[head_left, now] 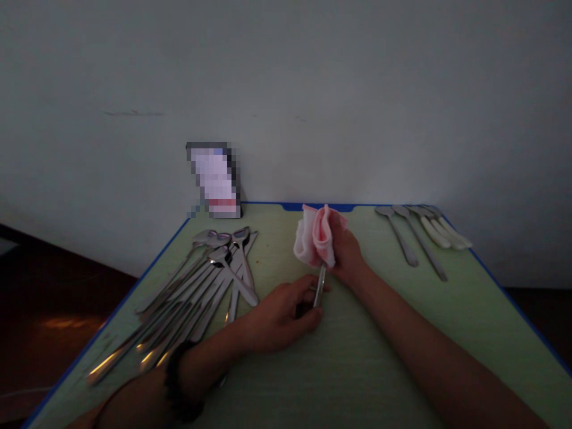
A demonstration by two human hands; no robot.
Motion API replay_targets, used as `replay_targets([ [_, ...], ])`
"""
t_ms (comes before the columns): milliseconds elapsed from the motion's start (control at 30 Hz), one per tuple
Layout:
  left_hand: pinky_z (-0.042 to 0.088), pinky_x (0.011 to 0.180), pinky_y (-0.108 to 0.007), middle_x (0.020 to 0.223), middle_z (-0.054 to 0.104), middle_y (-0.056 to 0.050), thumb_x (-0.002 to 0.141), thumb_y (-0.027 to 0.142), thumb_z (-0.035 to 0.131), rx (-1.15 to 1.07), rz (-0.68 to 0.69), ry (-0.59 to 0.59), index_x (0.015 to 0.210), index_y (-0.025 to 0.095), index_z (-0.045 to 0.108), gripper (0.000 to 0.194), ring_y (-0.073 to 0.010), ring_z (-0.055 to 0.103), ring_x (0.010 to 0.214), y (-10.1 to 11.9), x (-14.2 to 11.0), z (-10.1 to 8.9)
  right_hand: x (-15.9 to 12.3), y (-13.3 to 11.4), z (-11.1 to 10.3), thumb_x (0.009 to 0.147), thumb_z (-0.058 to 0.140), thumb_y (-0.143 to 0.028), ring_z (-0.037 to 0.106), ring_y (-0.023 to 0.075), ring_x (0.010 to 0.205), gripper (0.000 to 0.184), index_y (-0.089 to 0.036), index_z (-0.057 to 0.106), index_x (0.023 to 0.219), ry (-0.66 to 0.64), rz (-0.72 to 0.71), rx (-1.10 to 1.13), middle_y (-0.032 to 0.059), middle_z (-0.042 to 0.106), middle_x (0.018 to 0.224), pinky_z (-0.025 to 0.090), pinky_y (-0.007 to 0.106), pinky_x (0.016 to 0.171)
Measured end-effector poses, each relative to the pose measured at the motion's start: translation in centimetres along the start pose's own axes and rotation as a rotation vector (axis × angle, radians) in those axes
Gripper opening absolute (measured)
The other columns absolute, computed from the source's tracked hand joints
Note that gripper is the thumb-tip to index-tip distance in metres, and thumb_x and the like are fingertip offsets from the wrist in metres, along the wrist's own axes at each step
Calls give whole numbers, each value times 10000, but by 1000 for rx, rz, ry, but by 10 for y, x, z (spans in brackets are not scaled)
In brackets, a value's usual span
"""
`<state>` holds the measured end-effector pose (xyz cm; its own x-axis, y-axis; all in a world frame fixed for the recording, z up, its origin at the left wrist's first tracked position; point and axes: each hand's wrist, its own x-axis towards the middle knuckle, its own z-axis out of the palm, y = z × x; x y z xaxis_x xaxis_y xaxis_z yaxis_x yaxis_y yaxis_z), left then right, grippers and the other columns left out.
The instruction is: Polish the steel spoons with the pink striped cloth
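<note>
Near the middle of the table, my left hand (286, 313) grips the lower end of a piece of metal cutlery (320, 289) between thumb and fingers. Its upper end is hidden inside a pink and white cloth (315, 235), so I cannot tell what kind it is. My right hand (348, 250) is closed on the cloth, which is folded around the cutlery's top. To the left of my hands lies a heap of metal cutlery (203, 286), with several spoons and long handles overlapping.
Several spoons (404, 238) lie at the far right of the green table (357, 369), some with white handles (435, 232). A blurred-out phone (217, 182) leans against the wall (313, 101) at the back left. A blue edge (521, 313) borders the table.
</note>
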<state>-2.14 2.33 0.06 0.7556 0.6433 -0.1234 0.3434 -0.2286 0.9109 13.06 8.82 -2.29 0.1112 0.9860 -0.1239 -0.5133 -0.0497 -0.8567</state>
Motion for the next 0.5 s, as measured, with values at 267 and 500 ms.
replay_targets([
  [267,375,541,-201,707,534,30,929,260,390,-86,-10,38,1276,164,410,361,-99,452,595,-4,4,-1,-6,-4,1,730,561,-517,497,117,521,308,-209,577,728,-31,-48,-23,-12,583,603,379,239,500],
  [500,378,572,-213,667,527,41,915,227,409,-4,10,60,1219,160,486,321,-99,467,588,-2,3,-4,3,2,3,750,488,-619,545,119,589,438,-193,576,803,176,-92,11,11,608,675,427,224,544],
])
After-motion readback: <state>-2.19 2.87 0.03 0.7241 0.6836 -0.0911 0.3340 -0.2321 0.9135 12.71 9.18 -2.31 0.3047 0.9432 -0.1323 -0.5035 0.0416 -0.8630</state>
